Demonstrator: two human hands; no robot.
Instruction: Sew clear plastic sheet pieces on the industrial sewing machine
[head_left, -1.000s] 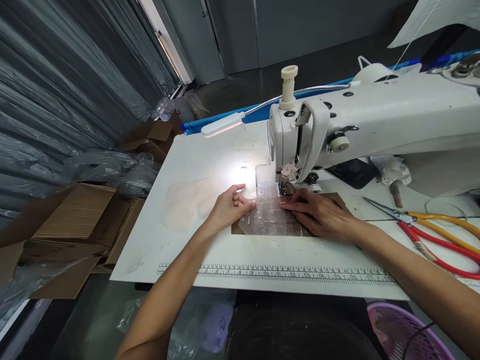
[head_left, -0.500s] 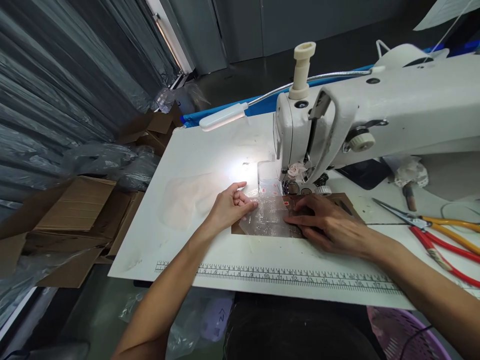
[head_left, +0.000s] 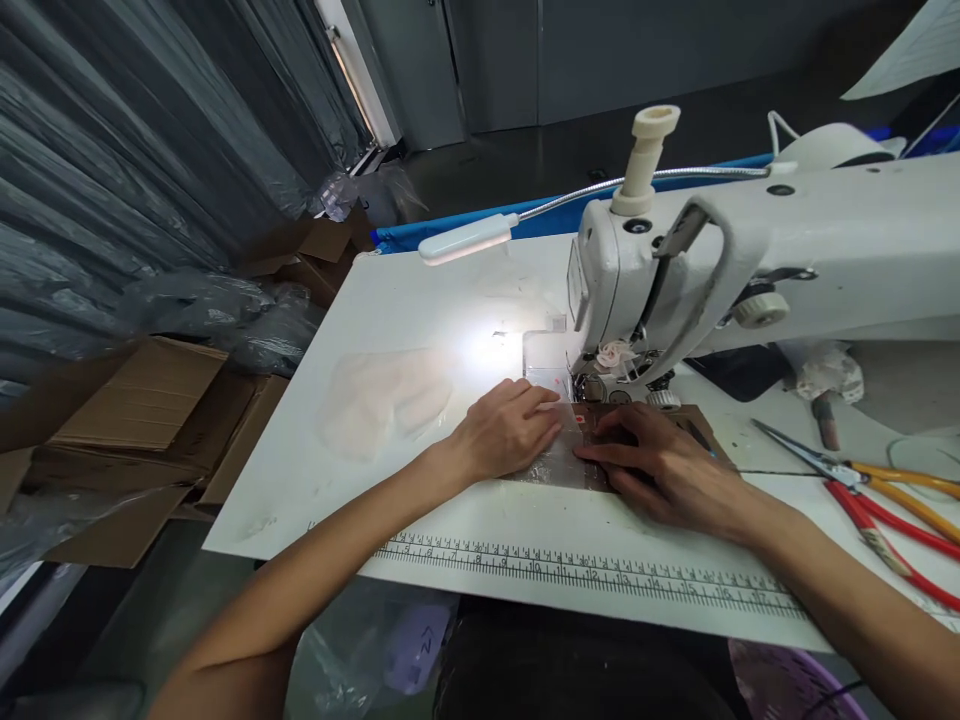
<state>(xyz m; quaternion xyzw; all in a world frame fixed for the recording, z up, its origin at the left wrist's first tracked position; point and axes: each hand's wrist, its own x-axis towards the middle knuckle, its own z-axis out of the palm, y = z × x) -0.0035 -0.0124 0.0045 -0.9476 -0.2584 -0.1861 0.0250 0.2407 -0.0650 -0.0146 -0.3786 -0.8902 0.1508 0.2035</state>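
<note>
My left hand (head_left: 508,430) lies over a clear plastic sheet (head_left: 559,465), its fingers stretched forward and pressing down on it. Beneath the plastic is a flat brown piece (head_left: 697,420) with a small red mark near the needle area. On the brown piece rests my right hand (head_left: 664,462), fingers apart, with a fingertip at the plastic's right side. Just beyond both hands stands the white sewing machine (head_left: 600,270), its presser foot close to the plastic's far edge. The undersides of my fingers are hidden.
A lamp (head_left: 469,238) on a bendable neck lights the white table (head_left: 420,290). Scissors-like snips with orange handles (head_left: 900,478) and a red-handled tool (head_left: 892,535) lie at right. A printed ruler (head_left: 570,570) runs along the front edge. Cardboard boxes (head_left: 142,410) stand left.
My left hand has moved right and flattened onto the plastic, where before it pinched the left edge. My right hand stays nearly in place. The view has shifted slightly.
</note>
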